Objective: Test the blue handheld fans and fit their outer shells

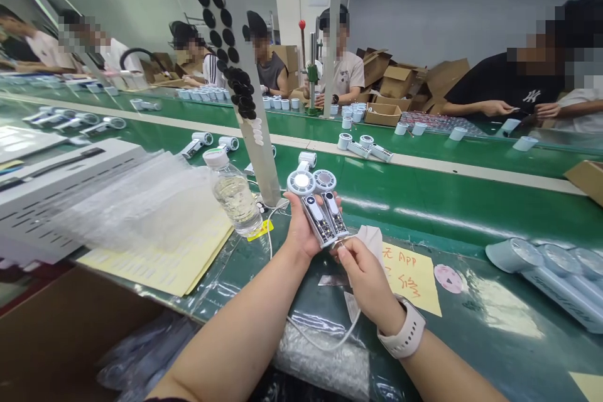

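Note:
Two handheld fans (pixel 318 217) lie side by side in my left hand (pixel 301 226), whose fingers are wrapped round them from below and behind. Their round light-blue heads point away from me. The handles have no front cover, so circuit boards show near the lower ends. My right hand (pixel 355 264) is pinched at the bottom end of the fans, apparently on the tip of a white cable (pixel 325 348); the plug itself is hidden by the fingers. That cable loops down below my hands and back up by the bottle. A pale wristband is on my right wrist.
A clear bottle (pixel 233 191) stands left, by a metal post (pixel 259 157) carrying black discs. Yellow sheets and plastic bags lie farther left. A handwritten yellow note (pixel 414 276) and several fans (pixel 556 270) are right. Beyond runs a green conveyor (pixel 447 201) with fans; several co-workers sit across it.

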Available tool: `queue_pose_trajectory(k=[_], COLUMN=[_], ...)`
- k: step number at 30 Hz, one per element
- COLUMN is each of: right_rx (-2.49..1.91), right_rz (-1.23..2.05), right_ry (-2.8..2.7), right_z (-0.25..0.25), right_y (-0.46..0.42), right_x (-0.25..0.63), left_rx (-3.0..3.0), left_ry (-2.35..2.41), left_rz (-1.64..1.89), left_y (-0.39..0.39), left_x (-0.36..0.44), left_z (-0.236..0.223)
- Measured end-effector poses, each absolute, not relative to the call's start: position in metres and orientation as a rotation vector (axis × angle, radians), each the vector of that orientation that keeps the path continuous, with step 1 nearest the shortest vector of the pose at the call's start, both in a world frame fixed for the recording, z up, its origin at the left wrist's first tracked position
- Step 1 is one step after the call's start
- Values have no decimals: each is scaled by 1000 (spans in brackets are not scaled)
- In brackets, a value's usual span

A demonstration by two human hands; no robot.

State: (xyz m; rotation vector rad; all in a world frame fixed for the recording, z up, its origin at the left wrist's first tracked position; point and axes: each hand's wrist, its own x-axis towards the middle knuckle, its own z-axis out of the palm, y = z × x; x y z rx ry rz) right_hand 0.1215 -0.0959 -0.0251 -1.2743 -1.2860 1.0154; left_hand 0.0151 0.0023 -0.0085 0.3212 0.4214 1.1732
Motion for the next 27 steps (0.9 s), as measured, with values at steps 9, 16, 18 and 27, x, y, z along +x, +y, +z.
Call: queue_pose_trajectory(k=[9, 16, 18, 27], right_rx=[-1192, -1165, -1170, -1255], right_rz=[1236, 1320, 1301, 1136], right_ry=[-957, -869, -897, -1070], right_z=[-29, -31, -31, -26], right_y=[-95, -94, -93, -88], right_x=[118, 121, 121, 130], left_rx=[621, 646, 640, 512], left_ry=[334, 355, 352, 424], left_rz=[1219, 1164, 1174, 1176], left_y=[-4, -4, -4, -3], left_x=[14, 16, 16, 17], left_z=[-6, -8, -9, -9])
